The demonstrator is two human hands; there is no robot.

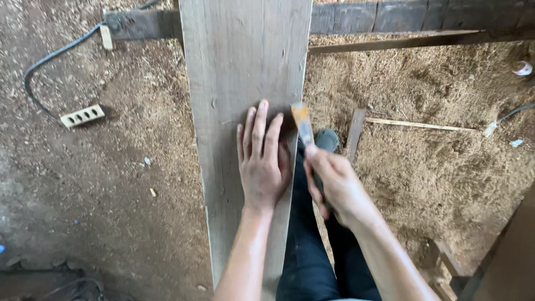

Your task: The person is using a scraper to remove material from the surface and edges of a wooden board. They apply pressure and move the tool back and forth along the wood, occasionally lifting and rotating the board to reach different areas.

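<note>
Head view: my left hand (262,161) lies flat, fingers spread, on the grey plank (239,83), which runs lengthwise away from me. My right hand (334,184) is fisted around what looks like a chisel (302,124), blade at the plank's right edge just beside the left fingertips.

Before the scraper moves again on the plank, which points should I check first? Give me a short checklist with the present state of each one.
1. Left hand lies flat on the plank: ok.
2. Right hand grips the handle of the scraper: ok.
3. Blade meets the plank's right edge, close to the left fingers: not ok, little gap.
4. Plank's far end rests on the dark beam: ok.
5. Near end support: cannot tell, out of view.
6. Power strip and cable lie away from the plank: ok.
</note>
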